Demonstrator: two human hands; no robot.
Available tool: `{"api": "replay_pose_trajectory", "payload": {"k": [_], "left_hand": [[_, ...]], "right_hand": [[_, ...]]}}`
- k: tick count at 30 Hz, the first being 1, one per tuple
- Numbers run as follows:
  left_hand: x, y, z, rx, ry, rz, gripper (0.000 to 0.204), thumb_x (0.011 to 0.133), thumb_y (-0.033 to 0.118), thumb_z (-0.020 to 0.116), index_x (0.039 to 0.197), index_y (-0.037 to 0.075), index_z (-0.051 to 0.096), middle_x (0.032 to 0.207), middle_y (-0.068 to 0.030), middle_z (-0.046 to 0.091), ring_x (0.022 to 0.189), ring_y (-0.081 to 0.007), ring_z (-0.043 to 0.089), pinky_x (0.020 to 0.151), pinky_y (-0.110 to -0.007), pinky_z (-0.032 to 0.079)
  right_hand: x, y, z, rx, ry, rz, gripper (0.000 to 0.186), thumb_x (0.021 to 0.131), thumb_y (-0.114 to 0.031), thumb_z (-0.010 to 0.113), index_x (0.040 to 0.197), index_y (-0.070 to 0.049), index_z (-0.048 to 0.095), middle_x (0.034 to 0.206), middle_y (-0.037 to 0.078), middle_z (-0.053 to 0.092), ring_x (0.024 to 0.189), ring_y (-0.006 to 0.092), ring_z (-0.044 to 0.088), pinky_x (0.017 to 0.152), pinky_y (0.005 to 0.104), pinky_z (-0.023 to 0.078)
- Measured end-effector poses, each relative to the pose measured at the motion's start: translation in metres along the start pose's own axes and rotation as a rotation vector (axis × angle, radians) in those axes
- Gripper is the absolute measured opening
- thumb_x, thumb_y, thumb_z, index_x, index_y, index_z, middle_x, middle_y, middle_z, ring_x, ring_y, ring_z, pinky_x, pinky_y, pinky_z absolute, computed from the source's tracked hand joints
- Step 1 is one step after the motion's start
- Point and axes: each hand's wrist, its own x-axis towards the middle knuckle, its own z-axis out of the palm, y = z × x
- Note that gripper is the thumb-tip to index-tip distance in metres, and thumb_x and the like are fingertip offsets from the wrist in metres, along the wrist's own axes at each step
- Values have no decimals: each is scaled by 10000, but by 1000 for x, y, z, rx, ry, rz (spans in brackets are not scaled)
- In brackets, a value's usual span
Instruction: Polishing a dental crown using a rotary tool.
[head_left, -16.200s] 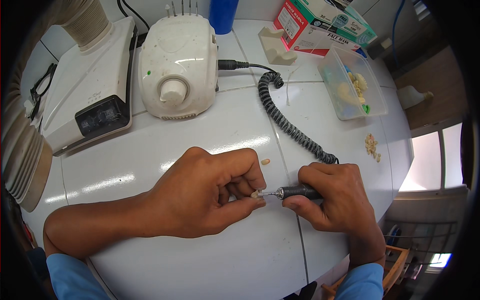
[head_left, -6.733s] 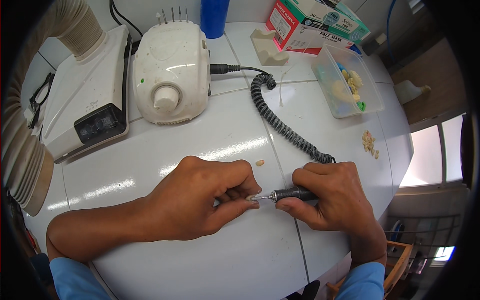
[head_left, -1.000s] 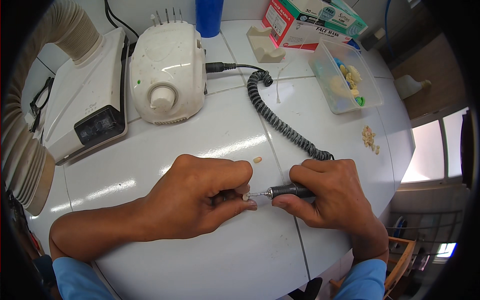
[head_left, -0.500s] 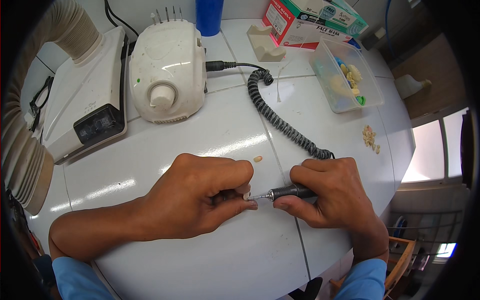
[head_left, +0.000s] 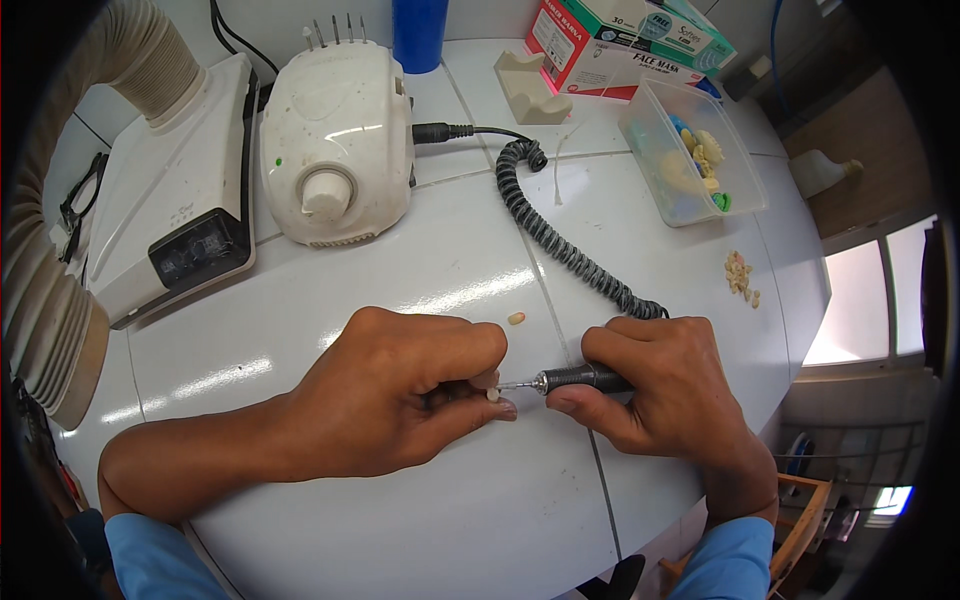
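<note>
Between the finger and thumb of my left hand (head_left: 390, 390) is a small cream piece (head_left: 493, 394), pinched tight and partly hidden by the fingertips. My right hand (head_left: 670, 385) grips a black rotary handpiece (head_left: 572, 378), whose thin metal bit (head_left: 517, 384) points left and reaches the pinched piece; whether it is spinning I cannot tell. A grey coiled cable (head_left: 565, 250) runs from behind my right hand toward the white control unit (head_left: 335, 120) with a round knob and several upright bits on top. A loose tan piece (head_left: 516, 318) lies just beyond my fingers on the white tiled tabletop (head_left: 420, 530).
At left stand a white machine (head_left: 165, 190) and a ribbed beige hose (head_left: 60, 350). Along the back are a blue cylinder (head_left: 420, 30), a cream stand (head_left: 530, 95) and stacked boxes (head_left: 620, 45). At right sit a plastic container (head_left: 655, 195) of coloured pieces and a small pile (head_left: 740, 275).
In the last second both hands hold their grips, with only slight shifts of the fingers and handpiece. Compared with the oldest frame, the hands sit slightly further left in view.
</note>
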Motion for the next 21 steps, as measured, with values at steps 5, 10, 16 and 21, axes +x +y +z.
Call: {"api": "replay_pose_trajectory", "payload": {"k": [5,10,16,21], "left_hand": [[0,-1,2,-8,9,7,263,864,109,941,861,33,690,791,-76,734,648,-192,708,555,-320,529],[1,1,0,-2,-4,-10,275,862,111,945,860,36,680,789,-77,734,653,-180,715,557,-308,530],[0,2,2,-56,15,-35,301,871,107,942,851,38,649,780,-63,741,643,-148,708,552,-284,523],[0,2,1,-45,19,-27,299,874,103,939,847,43,647,778,-59,743,637,-142,705,547,-282,517]], "right_hand": [[0,1,-1,19,-10,-6,527,973,-581,777,756,-114,667,587,9,584,457,218,586,435,388,398],[0,0,-1,36,3,32,525,973,-571,781,759,-105,668,583,14,585,452,226,585,440,386,401],[-1,1,-1,54,3,38,518,978,-559,778,766,-98,676,590,21,599,449,227,586,441,388,404],[-1,0,0,48,2,40,524,980,-567,773,762,-101,672,583,18,587,448,224,583,437,385,401]]}}
